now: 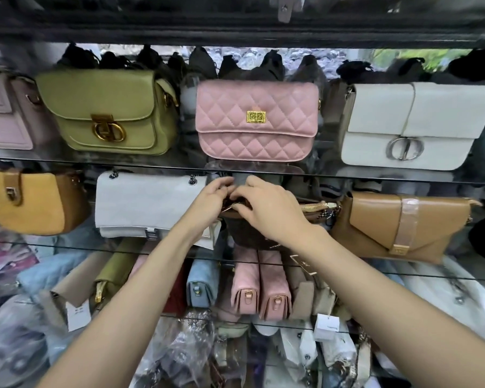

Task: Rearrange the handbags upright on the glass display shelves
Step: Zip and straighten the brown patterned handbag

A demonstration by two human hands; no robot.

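A: Where are the hands?

B: Both arms reach forward to the middle glass shelf point(67, 243). The left hand point(212, 198) and right hand point(266, 208) meet over a dark brown bag point(244, 233) standing between the white bag point(143, 203) and the tan envelope bag point(398, 222).

A: And the fingers?

B: The left hand's are curled at the brown bag's top edge, by its zip. The right hand lies palm down over the top, fingers bent; they seem to pinch at the opening, though the hands hide just what each one grips.

A: What stands on the shelf above?

B: Upright, facing out: a green bag point(107, 110) with a round gold clasp, a pink quilted bag point(256, 119) with a square gold lock, and a cream bag point(415, 124) with a silver ring clasp. A yellow bag point(31, 203) sits at the far left of the middle shelf.

A: Any writing?

B: No brand name is readable. A white tag point(326, 327) hangs lower down, near two pink bags point(261, 287) stored end-on; its print is too small to read.
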